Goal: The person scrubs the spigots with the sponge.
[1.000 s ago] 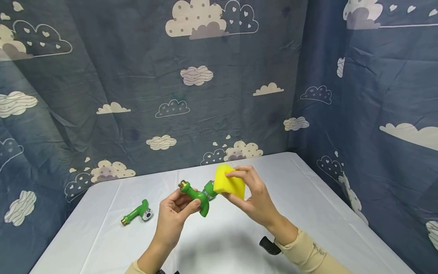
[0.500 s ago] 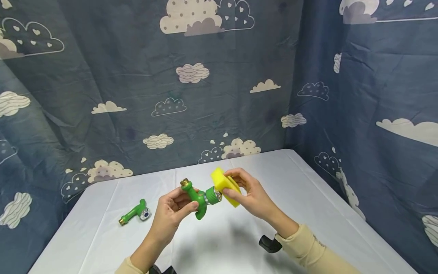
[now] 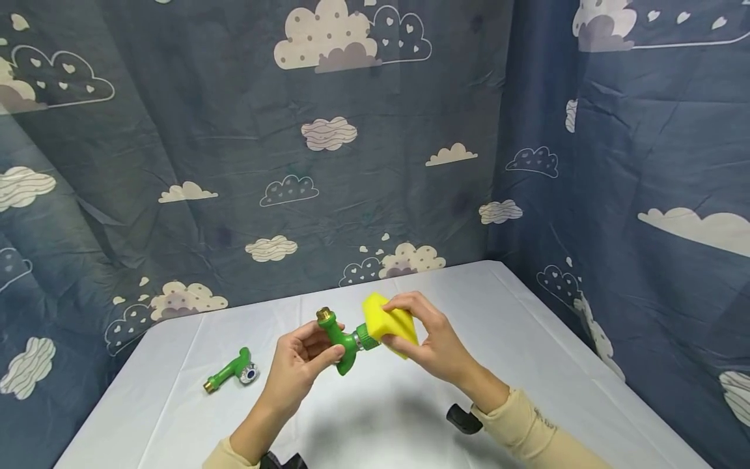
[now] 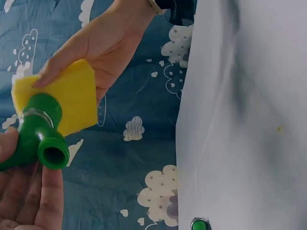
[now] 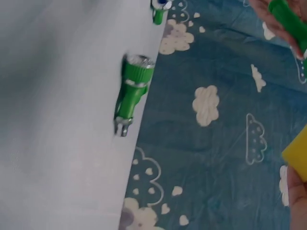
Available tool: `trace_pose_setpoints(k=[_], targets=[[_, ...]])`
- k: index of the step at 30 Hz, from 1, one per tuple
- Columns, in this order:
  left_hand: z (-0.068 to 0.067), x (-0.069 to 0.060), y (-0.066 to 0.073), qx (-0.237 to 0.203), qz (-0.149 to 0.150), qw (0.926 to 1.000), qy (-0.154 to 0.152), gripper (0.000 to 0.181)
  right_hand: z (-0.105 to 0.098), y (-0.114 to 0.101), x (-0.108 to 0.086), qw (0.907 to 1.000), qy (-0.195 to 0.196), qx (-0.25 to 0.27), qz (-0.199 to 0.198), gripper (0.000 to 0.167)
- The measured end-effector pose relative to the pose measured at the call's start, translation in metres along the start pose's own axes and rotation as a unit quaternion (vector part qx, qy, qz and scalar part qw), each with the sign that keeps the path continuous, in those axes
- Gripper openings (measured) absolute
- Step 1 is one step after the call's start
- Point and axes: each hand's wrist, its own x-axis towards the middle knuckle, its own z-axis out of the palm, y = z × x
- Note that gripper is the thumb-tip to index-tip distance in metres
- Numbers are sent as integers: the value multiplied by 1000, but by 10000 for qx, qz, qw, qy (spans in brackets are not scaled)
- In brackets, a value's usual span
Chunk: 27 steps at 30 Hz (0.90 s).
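A green tap (image 3: 341, 344) with a brass threaded end and a ribbed knob hangs above the table, pinched between the thumb and fingers of my left hand (image 3: 301, 366). My right hand (image 3: 438, 342) grips a yellow sponge (image 3: 389, 324) by its sides. The sponge lies against the ribbed knob end and partly covers it. In the left wrist view the tap's open green mouth (image 4: 53, 154) faces the camera, with the sponge (image 4: 76, 98) behind the knob. Only the sponge's edge (image 5: 297, 153) shows in the right wrist view.
A second green tap (image 3: 233, 370) lies on the white table (image 3: 170, 417) at the left. The right wrist view also shows a green piece with a ribbed, silver-faced head (image 5: 134, 91) lying on the table. Cloud-patterned cloth (image 3: 246, 150) hangs behind. Black wrist mounts (image 3: 464, 419) jut out.
The sponge has tilted away, showing the knob's silver face, then swung back over the knob end. The left hand keeps its pinch on the tap, which has turned slightly.
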Motion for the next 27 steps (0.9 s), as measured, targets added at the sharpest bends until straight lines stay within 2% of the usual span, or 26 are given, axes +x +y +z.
trace_pose_setpoints(k=[5, 9, 13, 16, 21, 27], targets=[[-2, 1, -1, -155, -3, 9996, -242, 39, -7, 15, -1, 9984, 189, -210, 484, 41], [0, 11, -3, -195, -387, 9991, -18, 41, -19, 23, -5, 9952, 312, -159, 919, 40], [7, 30, -10, -238, -866, 9956, 285, 42, -34, 27, -10, 9922, 366, -198, 1176, 41], [14, 49, -21, -224, -1108, 9927, 430, 41, -44, 29, -14, 9896, 408, -222, 1360, 44], [26, 79, -41, -95, -1322, 9897, 548, 41, -56, 33, -22, 9882, 433, -288, 1441, 46], [47, 109, -66, 2, -1507, 9873, 496, 40, -66, 38, -31, 9890, 511, -268, 1362, 47]])
